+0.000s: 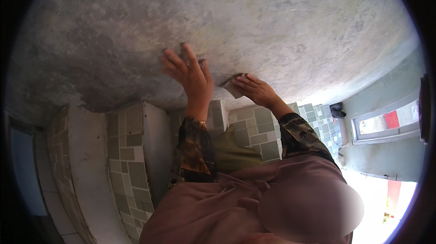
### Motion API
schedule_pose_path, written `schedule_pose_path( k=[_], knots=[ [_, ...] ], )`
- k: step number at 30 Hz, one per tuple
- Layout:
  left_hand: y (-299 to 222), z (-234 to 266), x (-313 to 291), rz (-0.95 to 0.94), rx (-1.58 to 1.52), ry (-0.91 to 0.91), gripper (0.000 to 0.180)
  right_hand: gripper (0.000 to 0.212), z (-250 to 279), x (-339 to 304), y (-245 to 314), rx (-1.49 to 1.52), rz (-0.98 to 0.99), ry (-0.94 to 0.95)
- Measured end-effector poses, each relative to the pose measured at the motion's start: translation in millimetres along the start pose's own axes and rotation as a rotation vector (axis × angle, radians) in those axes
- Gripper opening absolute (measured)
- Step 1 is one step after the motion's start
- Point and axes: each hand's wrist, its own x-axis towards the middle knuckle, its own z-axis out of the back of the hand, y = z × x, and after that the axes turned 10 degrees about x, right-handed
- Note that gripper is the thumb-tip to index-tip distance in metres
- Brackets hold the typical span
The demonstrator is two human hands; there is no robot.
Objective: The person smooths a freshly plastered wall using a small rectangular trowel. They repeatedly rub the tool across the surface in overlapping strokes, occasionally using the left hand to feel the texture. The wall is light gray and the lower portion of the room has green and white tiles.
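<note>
The left hand (190, 78) lies flat with spread fingers, holding nothing, on the grey plastered wall (272, 21). The right hand (254, 90) presses a small grey sanding pad (232, 88) against the wall, near its lower edge above the green tiles (129, 153).

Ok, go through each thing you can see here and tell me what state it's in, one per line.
Left hand: open, fingers spread, flat against the grey wall.
Right hand: fingers pressing a small grey pad to the wall.
Small grey pad: held against the wall, partly hidden by fingers.
Grey wall: bare, mottled, rough-looking.
Tiled steps: green and white tiles.
</note>
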Motion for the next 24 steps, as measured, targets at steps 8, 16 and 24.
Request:
schedule_pose_path(
  k=[8,16,24],
  knots=[
    [-3.0,6.8,-2.5,-0.010,-0.027,-0.009,0.066,0.048,2.3,4.6,17.3,0.256,-0.201,0.133],
    [-30.2,38.1,-6.1,0.167,-0.393,0.005,0.055,0.038,83.2,27.6,33.2,1.214,-0.471,-0.259],
    [-57.1,48.6,-17.4,0.955,-1.435,0.315,0.041,0.046,102.5,46.4,21.5,1.864,-0.635,-0.313]
  ],
)
